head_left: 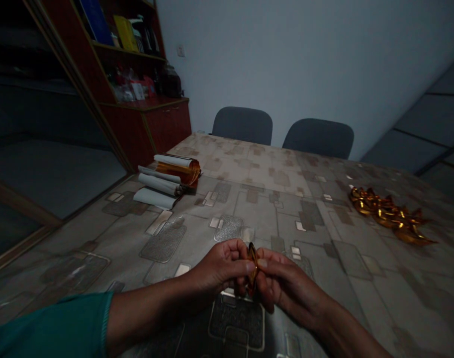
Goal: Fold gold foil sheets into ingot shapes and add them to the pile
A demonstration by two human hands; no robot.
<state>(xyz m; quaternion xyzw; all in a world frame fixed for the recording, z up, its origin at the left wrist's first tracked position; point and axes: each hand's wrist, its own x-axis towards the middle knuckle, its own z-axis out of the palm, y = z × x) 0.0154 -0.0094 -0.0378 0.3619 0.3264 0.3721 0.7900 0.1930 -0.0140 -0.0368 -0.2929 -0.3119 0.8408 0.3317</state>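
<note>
Close in front of me, a small piece of folded shiny gold paper [252,271] stands on edge between my two hands. The thumb and fingers of my left hand [227,266] pinch its left side. From the other side my right hand [286,281] grips it, thumb on top and fingers curled below. The fingers hide much of the fold. At the right of the table lies a cluster of several folded gold paper ingots [389,214]. Toward the left are rolled, curling sheets of gold paper [178,174] with white backs.
A patterned tablecloth [230,199] covers the table. Two grey chairs [242,124] stand at its far edge by the wall. A reddish wooden cabinet [167,124] with loaded shelves rises at the back left.
</note>
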